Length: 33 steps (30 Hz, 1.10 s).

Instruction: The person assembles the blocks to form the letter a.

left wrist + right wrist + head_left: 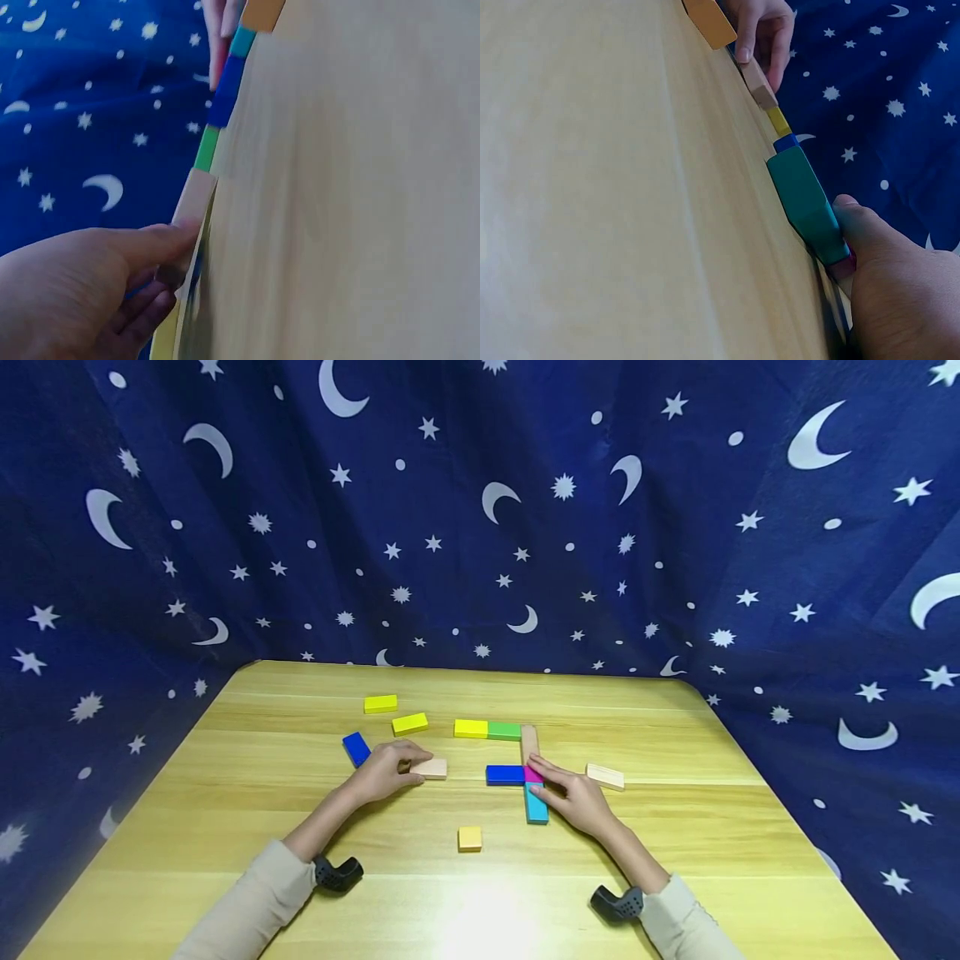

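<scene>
My left hand (384, 772) pinches a pale wooden block (432, 768) between thumb and fingers, low over the table. Over at the right, my right hand (583, 803) rests its fairly straight fingers on a joined group of blocks. Its fingertips lie by the magenta block (534, 774), and the thumb touches the light blue block (536, 808). A dark blue block (504, 775) meets the magenta one from the left. Behind it, another pale wooden block (529, 740) runs away from me, meeting a green block (504, 731) and a yellow block (470, 728) in a row.
Two loose yellow blocks (410, 723) lie at the back left. A dark blue block (357, 748) is beside my left hand. A small orange block (469, 838) sits nearer me, and a pale wooden block (604, 777) lies right of my right hand. A star-patterned curtain (450, 527) hangs behind the table.
</scene>
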### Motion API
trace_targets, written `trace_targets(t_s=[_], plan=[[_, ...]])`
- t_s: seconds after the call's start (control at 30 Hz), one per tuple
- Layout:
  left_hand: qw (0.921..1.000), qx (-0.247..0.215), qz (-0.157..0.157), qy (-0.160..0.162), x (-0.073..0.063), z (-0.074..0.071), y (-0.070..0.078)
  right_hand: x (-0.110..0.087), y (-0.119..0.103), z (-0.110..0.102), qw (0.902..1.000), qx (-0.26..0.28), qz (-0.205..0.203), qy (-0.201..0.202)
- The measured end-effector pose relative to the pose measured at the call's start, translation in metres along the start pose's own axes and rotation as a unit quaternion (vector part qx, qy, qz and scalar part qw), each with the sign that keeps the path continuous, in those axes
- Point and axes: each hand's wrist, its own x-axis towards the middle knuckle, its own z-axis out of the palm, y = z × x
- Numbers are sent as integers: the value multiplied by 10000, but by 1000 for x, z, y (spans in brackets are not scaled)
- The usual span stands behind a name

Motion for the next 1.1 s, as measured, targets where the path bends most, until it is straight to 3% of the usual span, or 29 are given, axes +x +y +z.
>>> trace_targets(t_s=[0.17, 0.33, 0.57, 1.1], plan=[[9991, -310, 241, -152, 6, 12, 17, 0, 1, 0, 10000, 36, 22, 31], [9987, -450, 232, -28, 15, 28, 27, 0, 2, 1, 9999, 27, -40, 113], [9991, -320, 160, 248, 20, 41, 29, -1, 2, 2, 10000, 32, 3, 24], [9989, -269, 143, 347, 24, 50, 28, 0, 0, 1, 10000, 26, 82, 0]])
